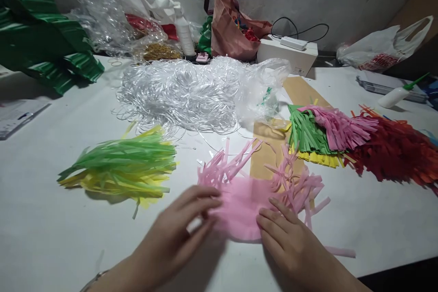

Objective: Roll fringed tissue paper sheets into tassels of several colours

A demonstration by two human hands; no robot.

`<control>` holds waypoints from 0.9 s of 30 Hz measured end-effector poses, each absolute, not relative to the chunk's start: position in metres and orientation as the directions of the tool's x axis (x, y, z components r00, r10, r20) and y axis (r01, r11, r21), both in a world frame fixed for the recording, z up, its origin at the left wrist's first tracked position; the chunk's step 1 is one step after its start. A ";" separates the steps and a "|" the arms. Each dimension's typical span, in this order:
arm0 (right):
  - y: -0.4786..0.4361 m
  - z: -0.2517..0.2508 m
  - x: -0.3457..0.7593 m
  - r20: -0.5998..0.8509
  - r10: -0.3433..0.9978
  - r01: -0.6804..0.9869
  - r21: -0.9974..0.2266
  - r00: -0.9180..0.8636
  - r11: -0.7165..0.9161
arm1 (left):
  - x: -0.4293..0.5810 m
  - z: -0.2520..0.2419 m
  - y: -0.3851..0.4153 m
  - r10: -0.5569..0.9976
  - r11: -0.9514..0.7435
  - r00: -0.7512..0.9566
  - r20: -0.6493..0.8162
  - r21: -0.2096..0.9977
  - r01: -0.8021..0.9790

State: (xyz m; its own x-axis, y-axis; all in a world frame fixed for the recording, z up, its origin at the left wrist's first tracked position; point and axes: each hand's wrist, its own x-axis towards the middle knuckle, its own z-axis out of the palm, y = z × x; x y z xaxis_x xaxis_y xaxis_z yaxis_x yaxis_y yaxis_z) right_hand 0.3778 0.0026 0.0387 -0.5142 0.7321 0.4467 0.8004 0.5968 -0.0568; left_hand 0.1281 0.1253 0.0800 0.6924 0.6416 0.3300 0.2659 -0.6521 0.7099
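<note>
A sheet of pink tissue paper (244,207) with cut fringe strips at both sides lies in front of me on the white table. At its left edge is my left hand (186,223), slightly blurred, its thumb apart from the curved fingers and the fingertips at the paper. My right hand (287,237) rests with outstretched fingers on the right part of the sheet. The pink strips (301,187) spread loosely on the right, and more bunch up at the upper left. Part of the sheet's left edge is hidden behind my left fingers.
A green and yellow paper tassel (119,164) lies to the left. Green, pink and yellow tassels (318,134) and red fringe (393,150) lie right. Behind are white shiny strands (185,93), a brown paper strip (265,146), a glue bottle (393,97) and a pinkish bag (227,27).
</note>
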 end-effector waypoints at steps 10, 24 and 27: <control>0.000 0.043 0.383 0.416 0.845 0.764 -0.404 -0.336 0.503 | 0.178 0.056 0.113 0.212 -0.855 0.974 0.086 0.499 0.142; 0.002 0.055 0.388 0.164 0.968 0.649 -0.719 -0.189 0.249 | 0.171 0.061 0.119 0.352 -0.698 0.936 -0.009 0.664 0.269; 0.002 0.056 0.386 0.200 0.964 0.661 -0.702 -0.174 0.265 | 0.174 0.060 0.118 0.375 -0.706 0.927 0.004 0.649 0.283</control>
